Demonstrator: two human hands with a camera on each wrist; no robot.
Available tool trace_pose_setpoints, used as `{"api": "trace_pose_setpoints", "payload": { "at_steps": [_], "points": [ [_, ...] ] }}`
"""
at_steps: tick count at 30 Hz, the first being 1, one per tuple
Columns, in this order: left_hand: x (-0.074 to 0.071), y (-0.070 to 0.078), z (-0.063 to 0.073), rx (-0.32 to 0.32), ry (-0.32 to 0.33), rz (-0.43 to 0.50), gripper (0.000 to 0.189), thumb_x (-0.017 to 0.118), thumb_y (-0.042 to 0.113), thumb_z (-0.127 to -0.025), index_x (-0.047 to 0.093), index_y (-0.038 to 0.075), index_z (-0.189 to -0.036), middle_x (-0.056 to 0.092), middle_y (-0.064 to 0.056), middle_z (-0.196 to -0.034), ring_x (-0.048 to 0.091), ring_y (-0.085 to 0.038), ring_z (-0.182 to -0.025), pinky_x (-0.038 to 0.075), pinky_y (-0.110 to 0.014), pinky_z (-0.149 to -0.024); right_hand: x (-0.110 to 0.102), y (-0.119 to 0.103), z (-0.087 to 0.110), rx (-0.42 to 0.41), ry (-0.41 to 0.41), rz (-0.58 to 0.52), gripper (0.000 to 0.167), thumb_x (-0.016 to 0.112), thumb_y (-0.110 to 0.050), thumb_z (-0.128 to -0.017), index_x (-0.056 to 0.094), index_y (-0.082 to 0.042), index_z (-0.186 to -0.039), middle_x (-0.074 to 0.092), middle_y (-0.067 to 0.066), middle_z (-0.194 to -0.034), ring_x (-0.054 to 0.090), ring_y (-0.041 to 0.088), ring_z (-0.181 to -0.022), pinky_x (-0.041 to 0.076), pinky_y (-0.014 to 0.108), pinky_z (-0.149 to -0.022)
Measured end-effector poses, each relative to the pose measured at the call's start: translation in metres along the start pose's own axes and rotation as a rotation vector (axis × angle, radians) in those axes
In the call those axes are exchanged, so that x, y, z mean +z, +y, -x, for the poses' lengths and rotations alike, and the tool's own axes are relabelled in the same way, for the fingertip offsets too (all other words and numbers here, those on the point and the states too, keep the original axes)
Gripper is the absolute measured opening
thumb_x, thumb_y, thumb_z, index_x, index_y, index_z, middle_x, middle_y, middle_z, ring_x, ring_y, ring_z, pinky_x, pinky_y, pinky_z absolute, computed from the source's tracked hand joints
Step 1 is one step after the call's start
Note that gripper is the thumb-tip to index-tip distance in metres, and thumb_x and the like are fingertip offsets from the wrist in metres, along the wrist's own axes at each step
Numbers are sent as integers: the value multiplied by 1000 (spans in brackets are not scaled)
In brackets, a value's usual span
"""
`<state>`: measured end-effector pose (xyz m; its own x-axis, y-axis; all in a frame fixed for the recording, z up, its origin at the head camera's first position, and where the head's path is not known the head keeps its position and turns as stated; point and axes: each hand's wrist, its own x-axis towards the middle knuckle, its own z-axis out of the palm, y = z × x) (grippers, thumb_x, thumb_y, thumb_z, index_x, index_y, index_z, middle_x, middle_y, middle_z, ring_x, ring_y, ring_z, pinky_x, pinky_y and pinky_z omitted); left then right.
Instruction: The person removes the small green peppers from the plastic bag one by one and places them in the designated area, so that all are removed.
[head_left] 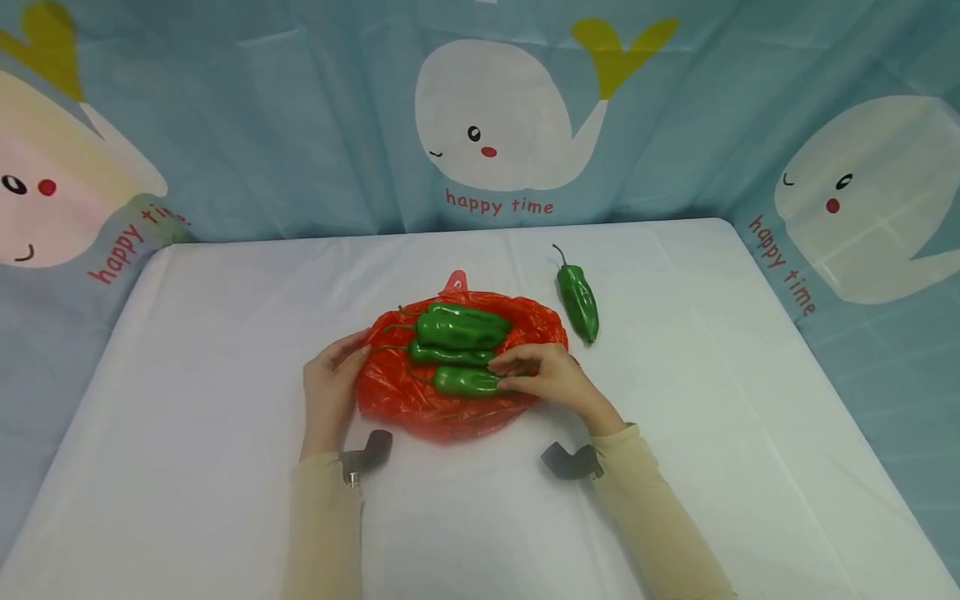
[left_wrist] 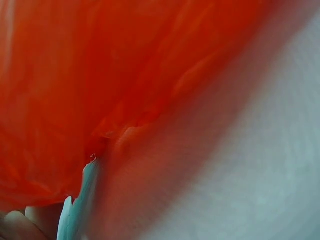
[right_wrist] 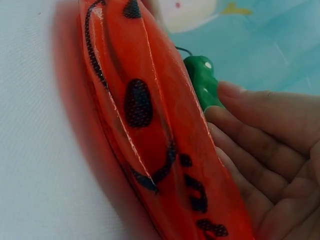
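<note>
A red plastic bag lies spread open on the table, with several green peppers side by side inside, stems to the left. My left hand pinches the bag's left edge between thumb and fingers; in the left wrist view the red film hides most of that hand. At the bag's right, my right hand holds the tip of the nearest green pepper between thumb and fingers. The right wrist view shows the thumb against this pepper, beyond the bag's black-printed side.
One more green pepper lies outside the bag, at its back right, stem pointing away. A white cloth covers the table. Blue curtains with whale prints hang along the back and sides.
</note>
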<state>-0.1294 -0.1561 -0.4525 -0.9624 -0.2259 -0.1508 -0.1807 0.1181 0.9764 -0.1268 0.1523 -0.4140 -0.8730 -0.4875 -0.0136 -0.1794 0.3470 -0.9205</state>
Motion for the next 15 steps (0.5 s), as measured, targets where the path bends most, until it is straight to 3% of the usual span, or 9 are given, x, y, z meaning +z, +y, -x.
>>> {"api": "trace_pose_setpoints", "payload": {
  "at_steps": [6,15],
  "points": [
    [1,1,-1,56,13,20,32,62,21,-92,64,8,-122,65,-7,-118,57,-12,-109,46,-18,-90,1,0,0,12,42,7,27,75,-7,-80,70,-4,-106,70,7,-98,67,16,-89,54,29,-78],
    [1,3,1,32,8,28,31,61,18,-93,64,9,-122,64,-7,-120,56,-12,-110,46,-18,-89,5,1,-1,-21,25,31,27,74,-5,-80,70,-2,-106,70,10,-100,65,21,-93,54,33,-82]
  ]
}}
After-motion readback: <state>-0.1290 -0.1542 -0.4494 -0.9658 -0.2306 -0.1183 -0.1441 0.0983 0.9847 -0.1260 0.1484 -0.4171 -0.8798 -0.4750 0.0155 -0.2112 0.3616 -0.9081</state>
